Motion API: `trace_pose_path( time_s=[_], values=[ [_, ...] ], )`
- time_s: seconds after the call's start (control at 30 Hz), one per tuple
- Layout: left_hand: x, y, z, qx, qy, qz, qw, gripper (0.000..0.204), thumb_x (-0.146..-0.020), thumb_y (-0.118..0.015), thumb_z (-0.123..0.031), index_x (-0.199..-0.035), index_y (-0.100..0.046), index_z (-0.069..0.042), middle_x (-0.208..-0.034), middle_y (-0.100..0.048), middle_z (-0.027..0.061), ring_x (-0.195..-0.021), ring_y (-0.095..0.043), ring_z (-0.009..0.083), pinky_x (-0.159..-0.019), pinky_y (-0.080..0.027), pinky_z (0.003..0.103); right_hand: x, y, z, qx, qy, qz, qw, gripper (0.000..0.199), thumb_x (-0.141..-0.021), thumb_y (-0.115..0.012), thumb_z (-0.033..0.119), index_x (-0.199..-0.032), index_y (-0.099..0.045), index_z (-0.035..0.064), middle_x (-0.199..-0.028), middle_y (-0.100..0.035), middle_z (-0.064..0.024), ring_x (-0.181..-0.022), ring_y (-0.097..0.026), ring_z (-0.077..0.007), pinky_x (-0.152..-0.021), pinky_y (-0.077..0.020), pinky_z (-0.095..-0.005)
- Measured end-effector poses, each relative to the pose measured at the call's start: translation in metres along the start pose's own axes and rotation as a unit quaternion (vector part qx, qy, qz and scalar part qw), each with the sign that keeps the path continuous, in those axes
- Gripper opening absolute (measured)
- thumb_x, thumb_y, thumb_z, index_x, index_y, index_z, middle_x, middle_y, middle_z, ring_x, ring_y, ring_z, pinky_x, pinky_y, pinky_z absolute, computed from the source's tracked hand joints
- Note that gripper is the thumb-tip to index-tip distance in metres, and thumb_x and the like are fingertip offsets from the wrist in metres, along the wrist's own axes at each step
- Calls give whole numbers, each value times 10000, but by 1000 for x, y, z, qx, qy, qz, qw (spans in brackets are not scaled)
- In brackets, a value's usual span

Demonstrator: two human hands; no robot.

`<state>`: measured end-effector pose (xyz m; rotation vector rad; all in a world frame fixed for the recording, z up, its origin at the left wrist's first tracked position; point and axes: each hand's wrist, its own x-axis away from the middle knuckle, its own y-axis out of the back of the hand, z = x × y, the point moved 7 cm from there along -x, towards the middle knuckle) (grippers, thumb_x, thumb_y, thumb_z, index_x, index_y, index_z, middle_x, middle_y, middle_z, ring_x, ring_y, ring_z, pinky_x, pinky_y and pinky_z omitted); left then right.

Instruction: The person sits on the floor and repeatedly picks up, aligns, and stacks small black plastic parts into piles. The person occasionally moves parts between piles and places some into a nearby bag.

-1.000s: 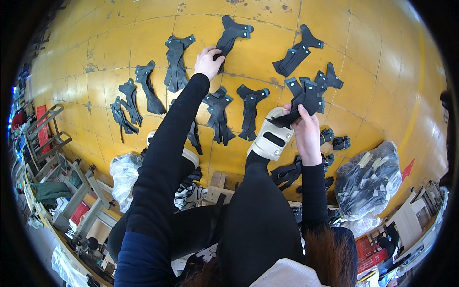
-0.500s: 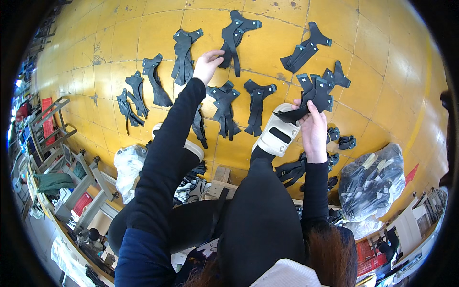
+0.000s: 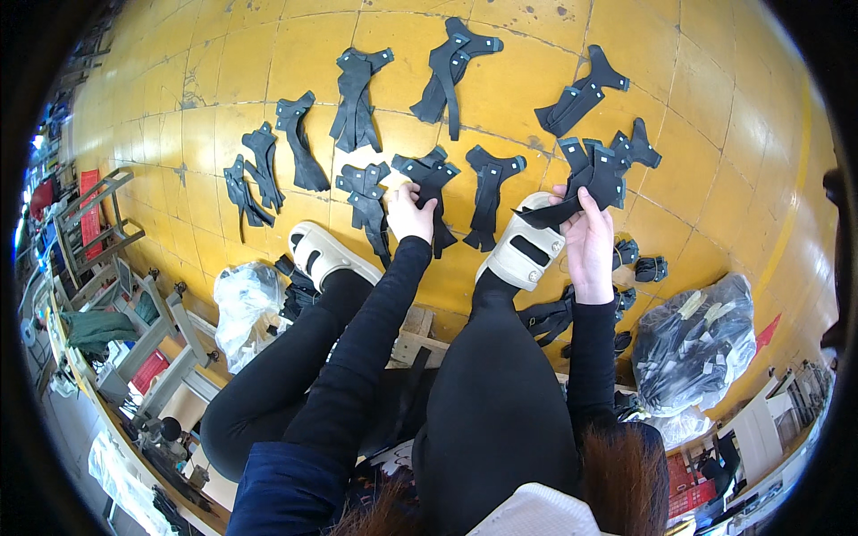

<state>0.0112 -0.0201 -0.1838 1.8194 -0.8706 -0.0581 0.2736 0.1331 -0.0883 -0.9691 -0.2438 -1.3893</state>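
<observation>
My right hand (image 3: 587,239) is closed on several black fabric pieces (image 3: 601,181) with pale small labels, held fanned out above my right sandal. The thumb lies over their lower part. My left hand (image 3: 412,215) is over a pile of crossed black fabric strips (image 3: 435,171) on the floor, thumb and fingers apart at its left edge. I cannot make out whether it touches them. Just left of that hand lies another crossed pile (image 3: 365,192), and to its right a narrower black pile (image 3: 490,183).
More black piles lie on the yellow tiled floor (image 3: 527,67), some in a far row (image 3: 359,98). Bundled black pieces (image 3: 651,268) and a clear plastic bag of dark items (image 3: 697,344) sit at the right. A whitish plastic bag (image 3: 248,308) and metal frames (image 3: 170,335) stand left.
My left hand has come nearer and to the right, from beside the far piles to a nearer pile. The right hand keeps its hold on the black pieces.
</observation>
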Motion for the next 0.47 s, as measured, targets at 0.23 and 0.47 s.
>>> trace_pose_path(
  time_s=[0.23, 0.47],
  values=[
    [0, 7, -25, -45, -52, -47, 997, 388, -633, -755, -72, -973, -572, -108, -980, -545, 82, -976, -534, 275, -831, -434, 388, 1, 1, -2, -7, -2, -24, 1000, 227, -938, -533, 175, -1062, -591, -6, -951, -662, -128, -856, -633, -187, -817, -497, -329],
    [-9, -10, -12, 127, -47, 30, 990, 422, -650, -711, -41, -1037, -567, -127, -1063, -520, 99, -1048, -508, 265, -883, -413, 452, 3, -3, -6, 3, -4, -8, 1000, 243, -941, -527, 178, -1070, -589, -19, -953, -664, -136, -867, -633, -197, -830, -494, -340]
  ],
)
